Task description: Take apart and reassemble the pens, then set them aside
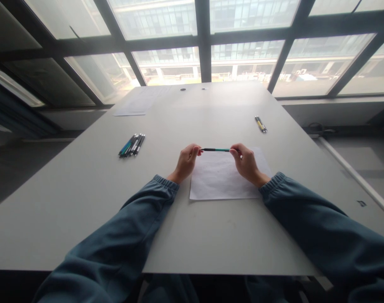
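A slim pen (216, 150) with a black and teal barrel is held level between both hands, just above the far edge of a white sheet of paper (220, 179). My left hand (186, 163) pinches its left end with closed fingers. My right hand (246, 163) pinches its right end the same way. Both forearms wear dark teal sleeves and rest toward the table's near edge.
A grey table (84, 189) fills the view. Several pens (132, 145) lie bunched at the left, and two pens (260, 124) lie at the right. More paper (135, 105) sits at the far left corner. Large windows stand behind the table.
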A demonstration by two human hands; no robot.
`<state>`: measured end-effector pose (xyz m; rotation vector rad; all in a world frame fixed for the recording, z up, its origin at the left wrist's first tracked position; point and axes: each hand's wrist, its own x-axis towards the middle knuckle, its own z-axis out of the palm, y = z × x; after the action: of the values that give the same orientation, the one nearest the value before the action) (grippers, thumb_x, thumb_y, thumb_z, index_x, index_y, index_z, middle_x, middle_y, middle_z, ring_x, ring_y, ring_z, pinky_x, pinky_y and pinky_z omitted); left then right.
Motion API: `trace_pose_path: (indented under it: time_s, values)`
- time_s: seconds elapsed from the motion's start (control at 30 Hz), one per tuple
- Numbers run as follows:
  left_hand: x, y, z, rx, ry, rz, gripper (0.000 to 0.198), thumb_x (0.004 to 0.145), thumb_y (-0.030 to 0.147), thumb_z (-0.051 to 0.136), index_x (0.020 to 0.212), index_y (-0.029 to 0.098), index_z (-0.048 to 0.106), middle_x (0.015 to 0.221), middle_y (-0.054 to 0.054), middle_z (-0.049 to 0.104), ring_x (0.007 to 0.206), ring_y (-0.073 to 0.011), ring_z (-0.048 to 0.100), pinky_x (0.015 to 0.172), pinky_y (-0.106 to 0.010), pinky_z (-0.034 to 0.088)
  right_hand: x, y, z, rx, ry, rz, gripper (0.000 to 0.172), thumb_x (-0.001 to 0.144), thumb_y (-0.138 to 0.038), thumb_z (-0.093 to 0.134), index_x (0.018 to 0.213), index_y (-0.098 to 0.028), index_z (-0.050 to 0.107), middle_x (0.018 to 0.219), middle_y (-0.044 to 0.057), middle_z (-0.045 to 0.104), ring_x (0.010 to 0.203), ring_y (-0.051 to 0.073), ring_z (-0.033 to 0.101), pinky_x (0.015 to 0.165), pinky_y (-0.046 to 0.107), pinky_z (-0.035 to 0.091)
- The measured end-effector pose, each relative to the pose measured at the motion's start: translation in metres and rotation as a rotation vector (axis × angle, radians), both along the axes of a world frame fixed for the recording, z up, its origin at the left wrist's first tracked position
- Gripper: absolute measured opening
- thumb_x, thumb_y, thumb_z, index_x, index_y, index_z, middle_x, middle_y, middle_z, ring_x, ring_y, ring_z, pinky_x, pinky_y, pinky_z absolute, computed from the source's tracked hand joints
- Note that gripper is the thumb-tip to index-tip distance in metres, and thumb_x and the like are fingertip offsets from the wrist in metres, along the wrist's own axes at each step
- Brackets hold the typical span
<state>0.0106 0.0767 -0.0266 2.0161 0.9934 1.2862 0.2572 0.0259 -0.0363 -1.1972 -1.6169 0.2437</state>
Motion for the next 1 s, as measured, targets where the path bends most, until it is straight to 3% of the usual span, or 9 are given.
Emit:
trace_pose_path:
  time_s: [0.3, 0.5, 1.0]
  values:
    - [-0.003, 0.001, -0.002, -0.083, 0.08, -0.006, 0.066, 0.098, 0.067, 0.039, 0.057, 0.017, 0.055, 0.055, 0.0, 0.051, 0.055, -0.0127, 0.049, 0.059, -0.028, 0.036, -0.003, -0.001, 0.001, -0.01, -0.008, 0.021, 0.036, 0.1, -0.052, 0.051, 0.09, -0.02, 0.064, 0.075, 0.003, 0.065, 0.067, 0.018, 0.057, 0.065, 0.03, 0.044]
    - [-0.002, -0.001, 0.002, -0.06, 0.077, 0.01, 0.061, 0.097, 0.065, 0.043, 0.06, 0.019, 0.051, 0.057, 0.001, 0.049, 0.057, -0.0132, 0.046, 0.059, -0.028, 0.036, -0.003, 0.0, 0.0, -0.006, -0.009, 0.03, 0.035, 0.1, -0.051, 0.051, 0.091, -0.02, 0.064, 0.076, 0.003, 0.066, 0.068, 0.018, 0.058, 0.067, 0.03, 0.045]
    - [-0.002, -0.004, 0.007, 0.008, 0.08, -0.03, 0.05, 0.099, 0.054, 0.049, 0.069, 0.017, 0.065, 0.066, -0.002, 0.062, 0.066, -0.0154, 0.058, 0.07, -0.029, 0.044, -0.001, 0.0, 0.001, -0.011, -0.001, 0.023, 0.036, 0.1, -0.052, 0.05, 0.09, -0.02, 0.064, 0.074, 0.002, 0.065, 0.068, 0.018, 0.057, 0.066, 0.029, 0.044]
